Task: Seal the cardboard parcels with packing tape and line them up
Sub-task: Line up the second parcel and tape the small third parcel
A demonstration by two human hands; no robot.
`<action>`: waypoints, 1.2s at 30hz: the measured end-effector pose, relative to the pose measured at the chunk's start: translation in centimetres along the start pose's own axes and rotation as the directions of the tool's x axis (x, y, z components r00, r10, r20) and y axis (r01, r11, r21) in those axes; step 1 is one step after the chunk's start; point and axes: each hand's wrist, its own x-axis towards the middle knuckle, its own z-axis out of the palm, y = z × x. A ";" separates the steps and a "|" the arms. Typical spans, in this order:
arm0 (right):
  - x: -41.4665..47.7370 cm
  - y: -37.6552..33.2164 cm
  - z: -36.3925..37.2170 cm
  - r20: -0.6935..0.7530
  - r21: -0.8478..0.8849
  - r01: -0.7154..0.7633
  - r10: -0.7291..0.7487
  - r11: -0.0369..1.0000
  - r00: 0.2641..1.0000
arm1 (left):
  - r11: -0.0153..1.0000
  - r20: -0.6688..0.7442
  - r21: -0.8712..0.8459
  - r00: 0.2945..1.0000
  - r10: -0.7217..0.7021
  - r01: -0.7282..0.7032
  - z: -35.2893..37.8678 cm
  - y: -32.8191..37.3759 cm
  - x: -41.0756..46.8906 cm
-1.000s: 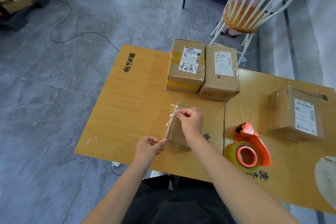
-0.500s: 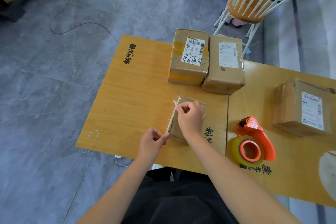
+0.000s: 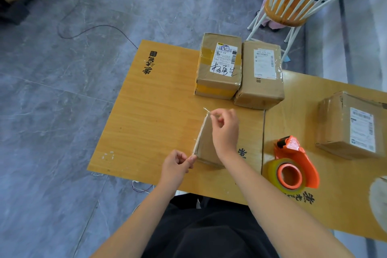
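A small flat cardboard parcel [image 3: 206, 144] lies near the front of the wooden table [image 3: 155, 115]. A strip of clear tape [image 3: 200, 132] runs along its left edge. My left hand [image 3: 176, 165] pinches the near end of the strip at the parcel's front left corner. My right hand [image 3: 225, 130] pinches the far end at the parcel's back left corner and hides much of the parcel's top. An orange tape dispenser [image 3: 293, 165] with a clear roll rests on the table to the right, untouched.
Two labelled parcels, one with handwriting [image 3: 218, 67] and one plain [image 3: 260, 75], stand side by side at the table's far edge. A third labelled parcel [image 3: 349, 125] sits at the right. A white chair [image 3: 293, 2] stands beyond the table. A cable [image 3: 88, 31] lies on the grey floor.
The tape strip, held spread off the parcel's left side a second ago, now lies drawn tight along the left edge. Both hands kept their pinch; the camera shifted slightly.
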 end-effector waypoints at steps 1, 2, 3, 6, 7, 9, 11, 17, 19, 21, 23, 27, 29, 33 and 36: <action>-0.1 0.8 -0.1 0.059 -0.083 0.176 -0.171 0.981 0.983 | 1.000 0.003 -0.011 1.000 0.002 -0.002 0.0 -0.1 0.0; -0.1 1.6 -0.3 0.120 -0.156 0.311 -0.295 0.937 0.948 | 1.000 0.006 -0.015 1.000 0.005 -0.005 0.0 -0.1 0.0; 0.0 2.3 -0.6 0.170 -0.213 0.383 -0.352 0.899 0.921 | 1.000 0.009 -0.015 1.000 0.008 -0.008 0.0 -0.1 0.1; 1.1 3.0 -1.4 0.256 -0.332 0.385 -0.311 0.861 0.915 | 1.000 0.010 -0.017 1.000 0.013 -0.013 0.0 0.1 0.1; 1.4 2.9 -1.6 0.298 -0.377 0.400 -0.300 0.835 0.906 | 1.000 0.012 -0.015 1.000 0.013 -0.013 0.0 0.1 0.1; 1.8 2.8 -1.8 0.368 -0.451 0.434 -0.281 0.780 0.886 | 1.000 0.007 -0.008 1.000 0.022 -0.022 -0.2 0.2 0.1; 2.1 2.8 -2.4 0.408 -0.491 0.401 -0.203 0.773 0.890 | 0.999 -0.022 -0.006 0.999 0.037 -0.037 -0.5 0.4 0.3; 0.0 4.4 -5.7 0.492 -0.230 -0.031 0.143 0.973 0.859 | 0.996 -0.018 -0.069 0.998 0.058 -0.059 -0.5 0.6 1.9; -1.0 5.0 -6.0 0.449 -0.177 -0.112 0.181 0.978 0.875 | 0.993 0.008 -0.116 0.999 0.031 -0.030 0.5 0.4 2.4; -1.5 5.3 -6.0 0.418 -0.151 -0.170 0.219 0.974 0.882 | 0.985 0.018 -0.170 1.000 0.022 -0.019 1.3 0.3 2.6; -1.8 5.5 -6.0 0.394 -0.127 -0.221 0.254 0.967 0.883 | 0.984 0.002 -0.179 1.000 0.015 -0.014 1.9 0.5 2.7; -2.3 5.7 -6.4 0.368 -0.081 -0.308 0.315 0.948 0.875 | 0.978 0.031 -0.185 0.996 -0.086 0.091 2.8 0.4 3.3; -2.4 5.7 -6.6 0.372 -0.084 -0.362 0.366 0.928 0.853 | 0.973 0.049 -0.203 0.994 -0.102 0.110 3.1 0.7 3.8; -2.5 6.1 -7.7 0.251 -0.269 -0.288 0.356 0.919 0.900 | 0.997 -0.238 -0.044 0.970 0.052 -0.064 3.0 3.2 3.6; -2.5 5.0 -7.8 0.146 -0.307 0.005 0.042 0.952 0.988 | 0.928 -0.250 0.142 0.895 0.370 -0.344 3.6 4.7 2.4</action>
